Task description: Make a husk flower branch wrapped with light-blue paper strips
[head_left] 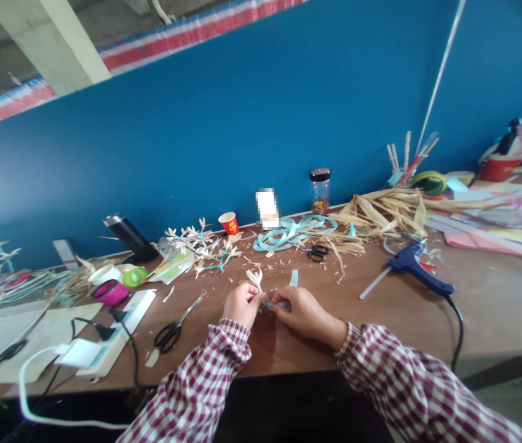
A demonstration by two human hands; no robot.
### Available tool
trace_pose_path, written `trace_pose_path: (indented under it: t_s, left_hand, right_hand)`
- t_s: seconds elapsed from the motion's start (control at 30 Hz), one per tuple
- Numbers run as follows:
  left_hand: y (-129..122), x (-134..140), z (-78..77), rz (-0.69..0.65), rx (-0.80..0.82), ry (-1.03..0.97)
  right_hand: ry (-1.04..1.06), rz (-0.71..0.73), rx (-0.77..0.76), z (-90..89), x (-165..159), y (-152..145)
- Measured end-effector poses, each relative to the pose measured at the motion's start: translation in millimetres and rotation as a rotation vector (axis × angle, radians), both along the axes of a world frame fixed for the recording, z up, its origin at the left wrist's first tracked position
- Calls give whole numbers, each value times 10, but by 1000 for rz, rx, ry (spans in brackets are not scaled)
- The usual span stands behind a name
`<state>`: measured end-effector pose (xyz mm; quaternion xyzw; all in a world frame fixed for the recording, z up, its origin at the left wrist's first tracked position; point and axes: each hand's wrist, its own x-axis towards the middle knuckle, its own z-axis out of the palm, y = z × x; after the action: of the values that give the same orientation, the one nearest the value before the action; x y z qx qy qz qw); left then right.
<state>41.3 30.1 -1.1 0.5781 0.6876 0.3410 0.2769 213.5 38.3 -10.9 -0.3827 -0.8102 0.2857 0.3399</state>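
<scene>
Above the table's front edge, my left hand [243,303] pinches a small pale flower [255,278], apparently made of dried husk, by its stem. My right hand [304,312] is closed on a light blue ribbon strip [294,278]; one end sticks up behind the fingers. Between the fingertips of both hands runs a bit of blue, where ribbon and stem seem to meet. Scissors with black handles [168,337] lie left of my left hand. Beyond my hands are a loose coil of blue ribbon [279,239] and several finished-looking pale flowers on blue stems [221,261].
A blue glue gun [408,264] with its cord lies at right. Dried husks [375,212], a lidded jar [320,192] and a red paper cup [229,223] stand along the blue partition [261,111]. At left are a white power strip [125,326] and a black flask [131,239].
</scene>
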Motion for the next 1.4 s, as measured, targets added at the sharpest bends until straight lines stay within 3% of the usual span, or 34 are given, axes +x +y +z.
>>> trace_pose_path:
  t_s: [0.73, 1.1, 1.4]
  left_hand:
    - [-13, 48, 0, 12, 132, -10]
    - [-25, 88, 15, 22, 228, 138]
    - [-16, 76, -23, 9, 99, -123]
  right_hand:
    - [103, 15, -100, 32, 7, 5]
    - [115, 22, -91, 13, 3, 10]
    - [101, 41, -67, 3, 1, 8]
